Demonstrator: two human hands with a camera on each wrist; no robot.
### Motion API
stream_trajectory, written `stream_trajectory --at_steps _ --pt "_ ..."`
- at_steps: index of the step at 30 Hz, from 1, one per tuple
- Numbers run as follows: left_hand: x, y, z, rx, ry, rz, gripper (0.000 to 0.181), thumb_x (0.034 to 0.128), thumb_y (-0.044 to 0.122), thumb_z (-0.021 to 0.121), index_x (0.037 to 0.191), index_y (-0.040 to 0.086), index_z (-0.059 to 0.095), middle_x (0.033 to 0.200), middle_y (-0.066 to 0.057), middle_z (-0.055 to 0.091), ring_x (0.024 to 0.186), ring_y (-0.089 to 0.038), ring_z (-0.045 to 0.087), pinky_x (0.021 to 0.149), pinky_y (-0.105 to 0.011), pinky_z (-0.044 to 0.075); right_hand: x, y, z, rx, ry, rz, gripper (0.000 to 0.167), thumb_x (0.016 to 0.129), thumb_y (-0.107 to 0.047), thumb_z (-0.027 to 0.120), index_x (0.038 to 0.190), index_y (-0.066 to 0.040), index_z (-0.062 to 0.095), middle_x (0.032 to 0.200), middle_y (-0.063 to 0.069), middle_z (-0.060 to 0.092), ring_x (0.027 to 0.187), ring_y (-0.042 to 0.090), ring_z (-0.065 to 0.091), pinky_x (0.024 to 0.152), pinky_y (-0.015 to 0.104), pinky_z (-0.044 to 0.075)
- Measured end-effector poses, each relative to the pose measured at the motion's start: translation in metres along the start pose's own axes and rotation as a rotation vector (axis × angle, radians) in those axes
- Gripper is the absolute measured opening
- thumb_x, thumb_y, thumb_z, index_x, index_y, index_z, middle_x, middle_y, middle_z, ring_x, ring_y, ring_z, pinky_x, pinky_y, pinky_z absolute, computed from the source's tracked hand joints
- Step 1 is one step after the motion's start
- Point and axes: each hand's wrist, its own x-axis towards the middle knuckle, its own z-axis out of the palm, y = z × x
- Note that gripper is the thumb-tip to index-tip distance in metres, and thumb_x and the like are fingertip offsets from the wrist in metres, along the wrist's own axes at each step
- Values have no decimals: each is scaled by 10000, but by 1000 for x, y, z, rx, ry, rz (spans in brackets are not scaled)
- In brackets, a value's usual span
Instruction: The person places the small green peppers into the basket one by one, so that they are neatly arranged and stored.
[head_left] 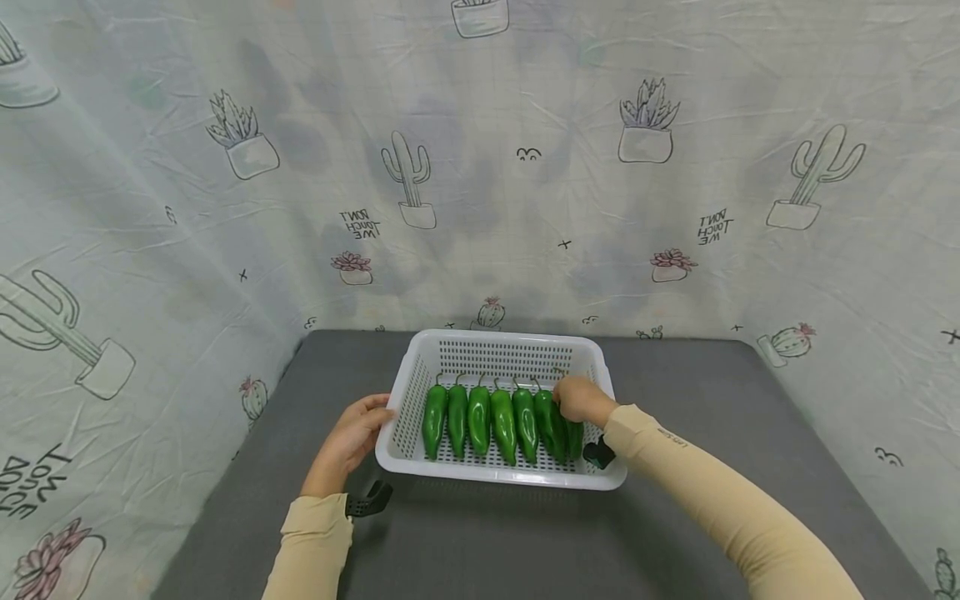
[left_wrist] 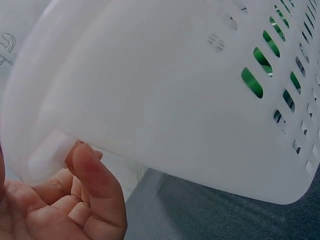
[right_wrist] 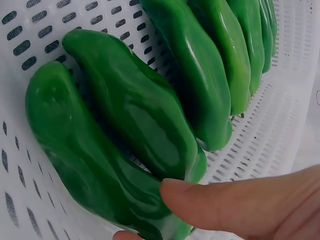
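Observation:
A white perforated plastic basket [head_left: 502, 477] stands on the grey table with several long green peppers lying side by side in it, stems toward the far wall. My left hand [head_left: 358, 432] grips the basket's left rim; in the left wrist view its fingers curl at the rim's underside. Inside the basket's right part, my right hand [head_left: 583, 400] pinches the rightmost green pepper [right_wrist: 95, 155] near its stem end, thumb on one side and a fingertip on the other. Right beside it lies another pepper [right_wrist: 140, 115]. The head view shows the pinched pepper partly covered by the hand.
The grey table [head_left: 480, 550] reaches around the basket on every side. Behind and beside it hangs a pale cloth [head_left: 480, 208] printed with cacti. A dark wrist strap [head_left: 369, 500] is on the left wrist, and a dark device [head_left: 598, 452] hangs under the right wrist.

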Motion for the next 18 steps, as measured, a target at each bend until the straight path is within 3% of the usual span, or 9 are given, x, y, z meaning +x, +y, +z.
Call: stream_trajectory --at_steps 4,7,9,12,14,16,18 --pt "0 0 0 1 -4 -3 470 942 70 473 1374 -70 352 1328 -303 457 1100 -318 583 832 -402 510 0 1 -2 9 0 3 281 787 96 547 1011 41 708 956 155 702 757 214 610 679 321 531" --pt "0 1 0 8 -10 2 481 939 77 474 1375 -83 346 1324 -318 452 1105 -336 579 829 -408 511 0 1 -9 -6 1 0 336 782 70 543 1085 39 684 1047 170 691 858 245 629 726 334 519" --pt "1 1 1 7 -3 0 483 935 80 482 1371 -83 353 1321 -317 457 1102 -339 581 824 -408 513 -1 2 -17 -3 -7 7 392 765 54 558 1142 32 659 1112 179 672 873 245 613 692 318 502" --pt "1 2 0 15 -11 8 492 942 83 480 1380 -89 337 1328 -323 446 1117 -350 571 835 -421 511 -3 3 -32 22 -19 4 439 760 25 599 1197 9 634 1161 191 649 762 203 539 613 281 427" --pt "0 2 -1 9 -7 1 485 939 77 485 1379 -75 348 1328 -310 452 1119 -354 571 835 -417 511 -5 5 -42 94 -28 12 453 775 8 620 1227 -8 618 1225 207 609 716 210 478 589 287 384" --pt "0 2 -1 8 -8 2 487 938 73 484 1380 -78 345 1327 -311 451 1124 -363 567 836 -417 511 -10 8 -52 158 -20 4 434 818 -36 627 1252 -25 603 1275 232 567 798 249 545 645 316 439" --pt "0 2 -1 13 -13 4 490 940 74 479 1381 -87 338 1329 -320 444 1130 -371 563 839 -417 510 -17 12 -62 231 -10 0 425 860 -82 614 1282 -41 582 1334 255 512 985 336 576 744 387 484"
